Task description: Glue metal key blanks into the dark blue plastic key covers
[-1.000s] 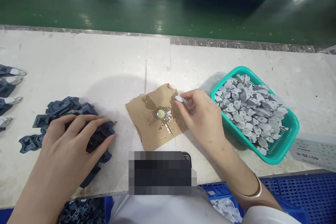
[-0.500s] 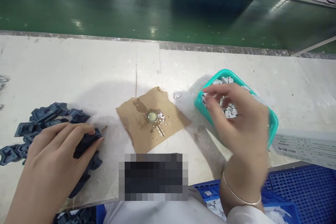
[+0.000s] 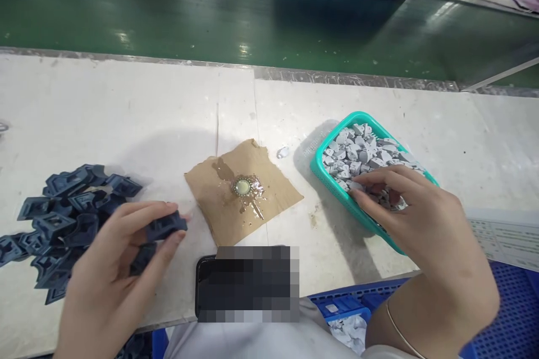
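Observation:
My left hand [image 3: 126,258] is closed around a dark blue plastic piece [image 3: 166,227], pinched between thumb and fingers just above the table. A second dark piece [image 3: 143,258] shows under the curled fingers; whether it is gripped too, I cannot tell. Left of that hand lies a heap of similar dark blue pieces [image 3: 54,227]. My right hand [image 3: 416,213] reaches into a teal basket [image 3: 318,165] of small grey plastic parts [image 3: 362,148]. Its thumb and forefinger are pinched together at the pile, on what looks like one small grey part.
Between the hands lies torn brown cardboard [image 3: 223,210] with a wet, shiny patch around a small round cap [image 3: 242,187]. A black phone [image 3: 206,286] rests at the front edge. One loose grey part [image 3: 282,152] sits near the basket. Blue crates [image 3: 501,314] stand below the table.
My left hand has lifted a dark blue piece off the heap and moved right. My right hand has dropped toward the basket's near side, its fingers drawing together among the grey parts.

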`<state>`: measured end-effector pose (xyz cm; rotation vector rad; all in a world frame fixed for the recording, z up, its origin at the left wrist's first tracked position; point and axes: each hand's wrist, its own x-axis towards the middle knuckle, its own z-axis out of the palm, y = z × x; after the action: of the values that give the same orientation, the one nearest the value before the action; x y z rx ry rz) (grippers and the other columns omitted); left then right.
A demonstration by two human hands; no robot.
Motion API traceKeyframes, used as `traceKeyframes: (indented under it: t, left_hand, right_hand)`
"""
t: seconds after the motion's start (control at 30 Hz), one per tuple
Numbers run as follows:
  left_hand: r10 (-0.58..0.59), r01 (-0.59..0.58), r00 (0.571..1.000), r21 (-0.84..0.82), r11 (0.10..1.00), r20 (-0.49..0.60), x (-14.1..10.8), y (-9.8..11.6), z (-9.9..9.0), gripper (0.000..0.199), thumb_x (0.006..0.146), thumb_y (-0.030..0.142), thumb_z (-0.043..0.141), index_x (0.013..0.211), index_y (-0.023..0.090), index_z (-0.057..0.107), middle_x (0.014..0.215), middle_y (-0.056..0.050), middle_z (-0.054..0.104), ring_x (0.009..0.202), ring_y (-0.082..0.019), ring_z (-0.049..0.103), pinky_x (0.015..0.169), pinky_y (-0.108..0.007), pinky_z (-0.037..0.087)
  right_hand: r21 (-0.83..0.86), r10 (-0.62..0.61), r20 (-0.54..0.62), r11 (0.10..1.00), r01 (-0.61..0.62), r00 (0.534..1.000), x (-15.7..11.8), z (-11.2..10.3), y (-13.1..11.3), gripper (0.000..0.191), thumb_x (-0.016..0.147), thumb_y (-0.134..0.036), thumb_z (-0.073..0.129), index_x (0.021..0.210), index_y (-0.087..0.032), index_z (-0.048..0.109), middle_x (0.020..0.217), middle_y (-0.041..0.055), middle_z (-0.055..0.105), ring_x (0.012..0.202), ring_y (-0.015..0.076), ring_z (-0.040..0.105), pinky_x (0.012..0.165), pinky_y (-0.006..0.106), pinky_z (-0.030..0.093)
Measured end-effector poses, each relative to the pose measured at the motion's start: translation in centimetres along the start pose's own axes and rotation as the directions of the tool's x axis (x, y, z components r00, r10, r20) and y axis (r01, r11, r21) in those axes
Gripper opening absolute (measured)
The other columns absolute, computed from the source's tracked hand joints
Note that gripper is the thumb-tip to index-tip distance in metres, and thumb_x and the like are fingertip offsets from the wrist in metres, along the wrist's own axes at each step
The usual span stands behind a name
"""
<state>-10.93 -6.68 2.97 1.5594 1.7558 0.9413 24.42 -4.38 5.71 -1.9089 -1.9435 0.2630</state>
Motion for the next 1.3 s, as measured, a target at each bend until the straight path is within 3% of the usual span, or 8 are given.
traceKeyframes:
  t: [0.17, 0.3, 0.4, 0.57, 0.77, 1.03, 1.17, 1.3]
  left_hand:
    - [-0.236, 0.273, 0.961, -0.348, 0.897, 0.145, -0.7, 1.7, 1.9, 0.018, 0.082, 0.033, 0.081, 0.098, 0.031, 0.074, 0.099, 0.0, 0.073, 0.083, -0.017, 0.075, 0.079, -0.024, 0.062]
    - [-0.252, 0.349, 0.928, -0.4, 0.848, 0.275, -0.4, 1.6, 2.3, 0.014, 0.085, 0.036, 0.078, 0.097, 0.027, 0.076, 0.104, -0.004, 0.076, 0.097, -0.021, 0.074, 0.084, -0.025, 0.062]
    - [-0.262, 0.406, 0.894, -0.41, 0.817, 0.363, -0.2, 1.4, 2.6, 0.02, 0.089, 0.04, 0.075, 0.105, 0.027, 0.075, 0.1, -0.005, 0.078, 0.099, -0.022, 0.074, 0.088, -0.028, 0.063]
    - [-0.258, 0.444, 0.858, -0.39, 0.807, 0.444, 0.0, 1.1, 3.1, 0.033, 0.09, 0.045, 0.074, 0.118, 0.027, 0.071, 0.101, -0.006, 0.081, 0.086, -0.021, 0.074, 0.078, -0.03, 0.064]
    - [-0.254, 0.47, 0.844, -0.425, 0.774, 0.472, 0.2, 0.8, 3.5, 0.025, 0.098, 0.04, 0.064, 0.118, 0.026, 0.068, 0.113, -0.008, 0.08, 0.109, -0.023, 0.074, 0.095, -0.032, 0.06]
    - [-0.141, 0.382, 0.874, -0.479, 0.79, 0.466, 0.3, 0.3, 4.2, 0.018, 0.1, 0.038, 0.061, 0.109, 0.027, 0.071, 0.11, -0.003, 0.08, 0.105, -0.018, 0.073, 0.091, -0.024, 0.058]
    - [-0.115, 0.386, 0.847, -0.452, 0.804, 0.518, 0.2, 0.0, 4.6, 0.017, 0.101, 0.039, 0.061, 0.112, 0.03, 0.07, 0.112, -0.001, 0.078, 0.107, -0.016, 0.071, 0.09, -0.021, 0.055]
    - [-0.108, 0.372, 0.837, -0.414, 0.831, 0.536, 0.1, -0.4, 4.9, 0.019, 0.103, 0.041, 0.058, 0.115, 0.031, 0.068, 0.107, 0.001, 0.076, 0.104, -0.015, 0.069, 0.084, -0.019, 0.053]
  right_hand:
    - [0.263, 0.15, -0.095, 0.957, -0.12, 0.984, -0.5, 0.0, -0.9, 0.011, 0.087, -0.029, 0.079, 0.098, -0.031, 0.076, 0.087, 0.0042, 0.075, 0.077, 0.0247, 0.071, 0.066, 0.04, 0.056]
    - [0.54, -0.059, -0.033, 0.839, 0.068, 0.998, 0.0, 1.1, -3.1, 0.041, 0.091, -0.017, 0.074, 0.124, -0.039, 0.074, 0.106, 0.0016, 0.075, 0.097, 0.0232, 0.071, 0.082, 0.04, 0.06]
    - [0.607, -0.17, 0.064, 0.789, 0.096, 0.983, 1.0, 2.0, -5.1, 0.036, 0.093, -0.016, 0.073, 0.12, -0.039, 0.077, 0.108, 0.0018, 0.076, 0.1, 0.0218, 0.071, 0.083, 0.038, 0.06]
    - [0.813, -0.085, 0.336, 0.528, -0.244, 0.938, 2.9, 3.9, -7.6, 0.01, 0.087, -0.03, 0.081, 0.097, -0.028, 0.082, 0.087, 0.0017, 0.079, 0.077, 0.0168, 0.074, 0.067, 0.031, 0.062]
    - [0.806, -0.04, 0.545, 0.3, -0.51, 0.838, 4.9, 6.8, -8.3, 0.038, 0.071, -0.052, 0.091, 0.083, -0.02, 0.074, 0.063, -0.002, 0.07, 0.053, 0.0109, 0.062, 0.054, 0.025, 0.055]
    - [0.812, -0.061, 0.446, 0.448, -0.375, 0.893, 4.9, 8.6, -8.0, 0.03, 0.084, -0.047, 0.082, 0.081, -0.02, 0.068, 0.07, -0.0002, 0.07, 0.06, 0.0121, 0.061, 0.057, 0.026, 0.052]
    - [0.722, -0.107, 0.322, 0.67, -0.171, 0.941, 4.2, 9.4, -8.1, 0.022, 0.094, -0.038, 0.071, 0.081, -0.021, 0.067, 0.072, -0.0006, 0.068, 0.065, 0.013, 0.061, 0.06, 0.027, 0.047]
    - [0.562, -0.297, 0.215, 0.817, 0.131, 0.93, 4.0, 9.9, -8.1, 0.023, 0.101, -0.029, 0.061, 0.079, -0.022, 0.061, 0.07, -0.001, 0.064, 0.063, 0.0132, 0.058, 0.061, 0.027, 0.044]
